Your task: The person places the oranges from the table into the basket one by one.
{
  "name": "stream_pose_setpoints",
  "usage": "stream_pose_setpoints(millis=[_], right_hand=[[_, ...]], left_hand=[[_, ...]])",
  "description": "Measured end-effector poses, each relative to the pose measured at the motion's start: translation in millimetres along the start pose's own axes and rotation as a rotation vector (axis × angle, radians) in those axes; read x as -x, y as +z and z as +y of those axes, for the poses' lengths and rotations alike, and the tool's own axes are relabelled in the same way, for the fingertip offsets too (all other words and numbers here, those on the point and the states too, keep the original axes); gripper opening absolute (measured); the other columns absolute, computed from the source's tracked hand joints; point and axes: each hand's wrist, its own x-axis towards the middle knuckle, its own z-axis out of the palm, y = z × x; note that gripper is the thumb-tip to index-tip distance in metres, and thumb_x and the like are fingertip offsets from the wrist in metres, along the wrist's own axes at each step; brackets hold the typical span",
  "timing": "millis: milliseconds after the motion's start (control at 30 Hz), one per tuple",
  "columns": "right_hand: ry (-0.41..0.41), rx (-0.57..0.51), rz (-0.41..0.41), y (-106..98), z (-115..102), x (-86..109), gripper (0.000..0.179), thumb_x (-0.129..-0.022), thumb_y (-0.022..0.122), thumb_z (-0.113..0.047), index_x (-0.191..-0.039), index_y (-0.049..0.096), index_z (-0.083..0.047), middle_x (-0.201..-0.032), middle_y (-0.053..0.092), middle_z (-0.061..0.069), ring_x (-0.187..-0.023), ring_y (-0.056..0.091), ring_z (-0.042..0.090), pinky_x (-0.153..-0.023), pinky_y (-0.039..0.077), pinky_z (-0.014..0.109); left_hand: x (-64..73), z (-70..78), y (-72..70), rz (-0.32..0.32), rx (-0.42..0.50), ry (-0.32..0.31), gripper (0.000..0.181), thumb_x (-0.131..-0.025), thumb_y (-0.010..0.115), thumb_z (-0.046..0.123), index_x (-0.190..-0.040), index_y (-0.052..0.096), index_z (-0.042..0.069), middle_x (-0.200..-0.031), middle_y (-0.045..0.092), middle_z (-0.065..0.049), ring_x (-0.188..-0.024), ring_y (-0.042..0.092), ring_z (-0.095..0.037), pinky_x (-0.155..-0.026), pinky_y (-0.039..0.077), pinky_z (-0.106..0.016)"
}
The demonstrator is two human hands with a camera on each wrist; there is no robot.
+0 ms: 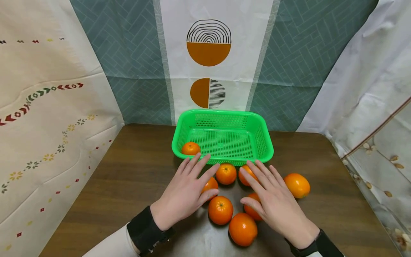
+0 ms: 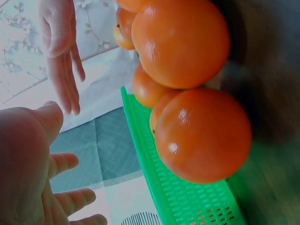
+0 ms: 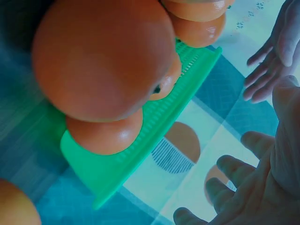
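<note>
My left hand (image 1: 184, 191) is held over the oranges on the left, fingers spread, gripping nothing. An orange (image 1: 210, 185) shows partly from under it, and another orange (image 1: 220, 210) lies just right of its thumb. My right hand (image 1: 279, 205) hovers on the other side, also spread and holding nothing. It partly hides an orange (image 1: 252, 206) and overlaps a second orange (image 1: 246, 175) by the basket. Between the hands sit an orange (image 1: 226, 174) and, nearest me, a larger orange (image 1: 243, 229). In the left wrist view, the left palm (image 2: 21, 164) is apart from the shiny oranges (image 2: 204, 136).
Beyond the hands stands a green plastic basket (image 1: 221, 141) with one orange (image 1: 191, 148) in its near left corner. A separate orange (image 1: 297, 185) lies right of my right hand. Patterned cloths (image 1: 135, 64) hang behind and beside the brown wooden table (image 1: 106, 200).
</note>
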Motion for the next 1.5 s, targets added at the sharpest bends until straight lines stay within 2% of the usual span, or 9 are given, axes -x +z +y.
stream_pose_setpoints(millis=[100, 333, 533, 633, 867, 1000, 1167, 1367, 1500], right_hand=[[0.017, 0.012, -0.01, -1.1, 3.6, 5.5, 0.079, -0.113, 0.034, -0.07, -0.171, 0.044, -0.016, -0.178, 0.035, 0.011, -0.165, 0.028, 0.035, -0.134, 0.015, 0.056], [0.058, 0.015, -0.015, -3.9, 17.2, 19.7, 0.08, -0.113, 0.035, -0.069, -0.171, 0.043, -0.015, -0.178, 0.034, 0.013, -0.165, 0.027, 0.036, -0.135, 0.012, 0.053], [0.107, 0.019, -0.032, -5.5, 28.2, 28.9, 0.078, -0.112, 0.052, -0.064, -0.173, 0.039, -0.018, -0.178, 0.033, 0.013, -0.165, 0.027, 0.038, -0.135, 0.012, 0.054], [0.128, 0.021, -0.035, -5.8, 34.1, 32.7, 0.079, -0.11, 0.061, -0.059, -0.173, 0.039, -0.018, -0.179, 0.032, 0.012, -0.164, 0.027, 0.039, -0.135, 0.012, 0.056], [0.165, 0.023, -0.006, -4.1, 49.2, 40.9, 0.079, -0.107, 0.068, -0.054, -0.172, 0.042, -0.017, -0.177, 0.035, 0.014, -0.163, 0.029, 0.04, -0.135, 0.011, 0.057], [0.191, 0.021, 0.008, -2.0, 57.4, 45.3, 0.08, -0.104, 0.074, -0.049, -0.17, 0.045, -0.014, -0.175, 0.038, 0.017, -0.162, 0.03, 0.041, -0.135, 0.01, 0.057], [0.239, 0.03, -0.001, 1.0, 68.0, 49.4, 0.082, -0.101, 0.079, -0.044, -0.169, 0.046, -0.013, -0.173, 0.04, 0.02, -0.162, 0.03, 0.042, -0.135, 0.01, 0.059], [0.292, 0.032, -0.024, 5.0, 82.1, 55.0, 0.08, -0.102, 0.079, -0.042, -0.168, 0.046, -0.01, -0.172, 0.04, 0.023, -0.16, 0.032, 0.047, -0.133, 0.01, 0.065], [0.319, 0.034, -0.039, 6.5, 89.7, 57.8, 0.079, -0.104, 0.077, -0.043, -0.168, 0.046, -0.01, -0.171, 0.041, 0.024, -0.16, 0.032, 0.047, -0.131, 0.013, 0.068]], left_hand=[[4.2, 3.2, -0.1, 0.009, 0.006, 0.014, 0.066, -0.11, 0.064, 0.054, -0.166, 0.052, 0.021, -0.174, 0.039, -0.017, -0.163, 0.031, -0.044, -0.128, 0.03, -0.066], [8.4, 9.3, -0.1, -0.026, 0.023, 0.014, 0.069, -0.111, 0.062, 0.057, -0.169, 0.048, 0.023, -0.178, 0.032, -0.015, -0.166, 0.024, -0.041, -0.131, 0.024, -0.064], [7.6, 12.0, 3.3, -0.027, 0.021, 0.042, 0.069, -0.11, 0.062, 0.058, -0.168, 0.05, 0.023, -0.178, 0.033, -0.014, -0.165, 0.027, -0.042, -0.131, 0.022, -0.063], [6.7, 14.1, 4.6, -0.036, 0.024, 0.071, 0.068, -0.111, 0.059, 0.058, -0.169, 0.049, 0.023, -0.179, 0.031, -0.014, -0.166, 0.024, -0.041, -0.132, 0.02, -0.062], [3.2, 21.1, 6.2, -0.072, 0.034, 0.102, 0.07, -0.111, 0.064, 0.053, -0.171, 0.045, 0.023, -0.182, 0.025, -0.011, -0.168, 0.018, -0.037, -0.133, 0.02, -0.061], [0.4, 25.7, 8.0, -0.052, 0.046, 0.121, 0.07, -0.109, 0.068, 0.052, -0.17, 0.046, 0.024, -0.181, 0.027, -0.011, -0.167, 0.021, -0.038, -0.132, 0.022, -0.06], [-3.1, 29.3, 11.1, -0.013, 0.063, 0.147, 0.071, -0.109, 0.065, 0.056, -0.17, 0.046, 0.025, -0.179, 0.031, -0.01, -0.166, 0.023, -0.04, -0.132, 0.024, -0.06], [-6.1, 32.2, 14.7, 0.002, 0.066, 0.157, 0.071, -0.109, 0.063, 0.059, -0.169, 0.047, 0.025, -0.179, 0.032, -0.01, -0.168, 0.021, -0.038, -0.131, 0.024, -0.061], [-7.0, 34.3, 16.1, -0.011, 0.06, 0.148, 0.072, -0.109, 0.063, 0.059, -0.17, 0.046, 0.025, -0.179, 0.033, -0.01, -0.168, 0.02, -0.037, -0.131, 0.023, -0.062]])
